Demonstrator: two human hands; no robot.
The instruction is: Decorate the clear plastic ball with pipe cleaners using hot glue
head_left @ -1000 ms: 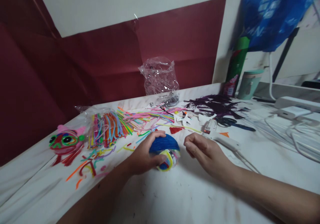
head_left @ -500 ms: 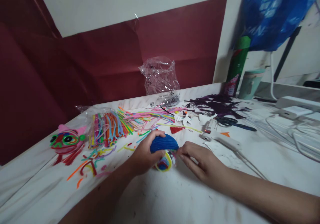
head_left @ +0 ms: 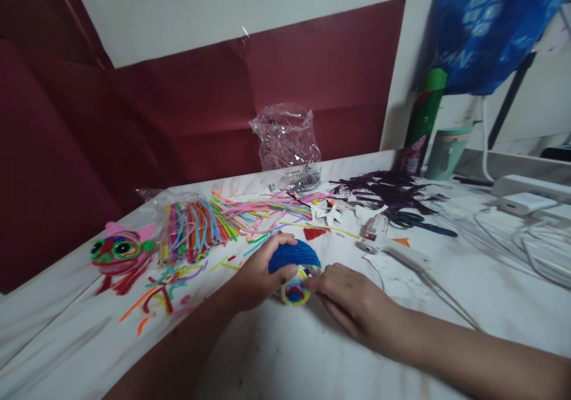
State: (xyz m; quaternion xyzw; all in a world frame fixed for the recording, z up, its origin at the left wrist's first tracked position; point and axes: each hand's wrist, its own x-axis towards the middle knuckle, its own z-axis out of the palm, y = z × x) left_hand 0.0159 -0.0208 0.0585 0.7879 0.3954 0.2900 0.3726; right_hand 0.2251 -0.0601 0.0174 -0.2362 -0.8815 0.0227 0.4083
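A round craft piece (head_left: 294, 258) stands on the table in front of me, its top covered with blue pipe cleaners and its lower face showing yellow, red and blue rings. My left hand (head_left: 263, 272) is wrapped round its left side, fingers over the top and thumb across the front. My right hand (head_left: 343, 293) is at its right side, fingers drawn together with the index finger touching the front face near the yellow ring. Whether anything small sits between those right fingers cannot be seen.
A pink pipe-cleaner mask (head_left: 118, 254) stands at left. Bundled pipe cleaners (head_left: 196, 224) and cut scraps (head_left: 165, 296) lie nearby. Behind on the right are a glue gun (head_left: 392, 245) with its cord, scissors (head_left: 417, 221), purple strands (head_left: 388, 188), a green cup (head_left: 448, 153) and white cables (head_left: 526, 233).
My right hand has shifted slightly left, its index finger now over the front of the craft piece. The piece has turned a little, showing more of its ringed face.
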